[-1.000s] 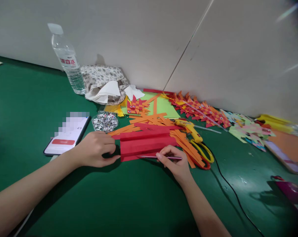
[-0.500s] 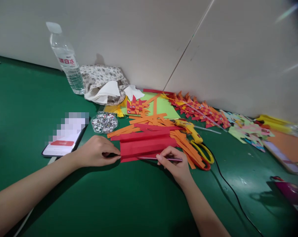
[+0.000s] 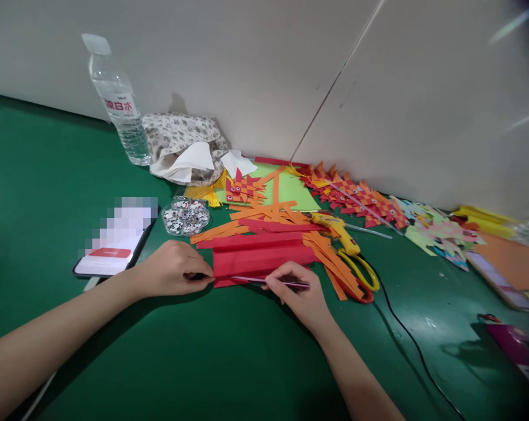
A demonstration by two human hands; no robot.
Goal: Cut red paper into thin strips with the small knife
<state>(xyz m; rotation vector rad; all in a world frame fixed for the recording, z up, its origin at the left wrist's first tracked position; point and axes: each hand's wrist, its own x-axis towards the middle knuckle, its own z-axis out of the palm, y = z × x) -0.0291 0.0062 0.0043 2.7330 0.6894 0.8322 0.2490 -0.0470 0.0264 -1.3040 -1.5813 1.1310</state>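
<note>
A folded sheet of red paper (image 3: 264, 256) lies on the green table (image 3: 229, 356) in front of me. My left hand (image 3: 173, 269) pinches its left edge with closed fingers. My right hand (image 3: 296, 291) grips a thin pen (image 3: 268, 281) laid along the paper's near edge, tip pointing left. Behind the red paper lie several orange and red paper strips (image 3: 264, 219).
A phone (image 3: 117, 241) lies left of my left hand, a tray of googly eyes (image 3: 186, 216) beside it. Yellow glue gun (image 3: 336, 228), scissors (image 3: 360, 275) and a black cable (image 3: 415, 345) lie right. Water bottle (image 3: 117, 105), cloth pouch (image 3: 180, 143) and woven paper figures (image 3: 356, 196) line the wall.
My right hand and the pen have slid a little to the left along the paper's near edge. My left hand keeps its pinch on the left edge.
</note>
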